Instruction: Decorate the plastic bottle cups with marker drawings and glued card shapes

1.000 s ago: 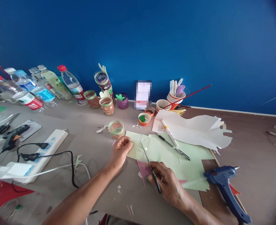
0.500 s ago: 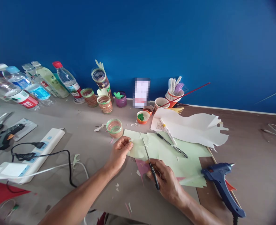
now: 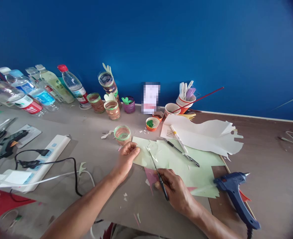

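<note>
My left hand (image 3: 126, 158) pinches the left edge of a pale green piece of paper (image 3: 141, 158) between thumb and fingers. In my right hand (image 3: 172, 189) is a pair of black-handled scissors (image 3: 162, 182), its blades lying at the paper and pointing up and left. A thin cut curl of paper stands by the blade tips. Under the paper lie a larger pale green sheet (image 3: 198, 177) and a purple paper scrap (image 3: 150, 176). Just beyond my left hand stands a clear cup with a green rim (image 3: 122, 134).
A blue glue gun (image 3: 236, 192) lies at the right. A pen (image 3: 181, 152) and a marker (image 3: 178, 139) rest on the sheets. At the left are a power strip (image 3: 48, 162) with cables and several bottles (image 3: 73, 83). Decorated cups (image 3: 112, 110) line the blue wall.
The scissor blades have shifted slightly left along the paper, and the cut curl by their tips has changed shape. Both hands keep their holds. The view has moved slightly.
</note>
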Motion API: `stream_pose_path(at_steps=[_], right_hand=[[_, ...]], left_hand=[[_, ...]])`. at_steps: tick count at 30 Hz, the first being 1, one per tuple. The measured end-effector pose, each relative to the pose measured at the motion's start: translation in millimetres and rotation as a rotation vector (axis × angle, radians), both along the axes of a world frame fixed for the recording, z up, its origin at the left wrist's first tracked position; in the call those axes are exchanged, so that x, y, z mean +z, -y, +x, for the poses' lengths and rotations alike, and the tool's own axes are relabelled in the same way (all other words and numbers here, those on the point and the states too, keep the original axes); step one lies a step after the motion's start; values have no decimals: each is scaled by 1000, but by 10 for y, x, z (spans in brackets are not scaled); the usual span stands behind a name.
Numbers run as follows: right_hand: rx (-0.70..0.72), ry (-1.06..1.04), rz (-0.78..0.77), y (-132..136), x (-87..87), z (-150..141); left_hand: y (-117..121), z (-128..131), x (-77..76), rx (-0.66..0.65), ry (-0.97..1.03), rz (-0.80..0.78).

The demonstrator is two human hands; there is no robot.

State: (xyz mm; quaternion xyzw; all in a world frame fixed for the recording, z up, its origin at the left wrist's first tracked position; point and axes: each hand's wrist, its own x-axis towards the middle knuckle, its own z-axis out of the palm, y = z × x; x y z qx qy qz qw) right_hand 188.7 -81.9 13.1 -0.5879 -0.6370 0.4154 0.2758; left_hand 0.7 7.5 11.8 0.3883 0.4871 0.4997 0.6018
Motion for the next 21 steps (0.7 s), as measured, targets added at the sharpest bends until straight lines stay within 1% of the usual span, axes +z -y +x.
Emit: stream_pose_path(at_steps=[6, 10, 14, 21], right_hand=[[73, 51, 15, 15, -9, -2], [103, 86, 30, 21, -25, 4], [119, 107, 55, 26, -35, 10], [137, 116, 87, 26, -37, 13]], left_hand=[[-52, -58, -56, -28, -19, 21], [-65, -76, -97, -35, -31, 74], [-70, -94, -133, -34, -76, 125], [-80, -110, -148, -45, -120, 152]])
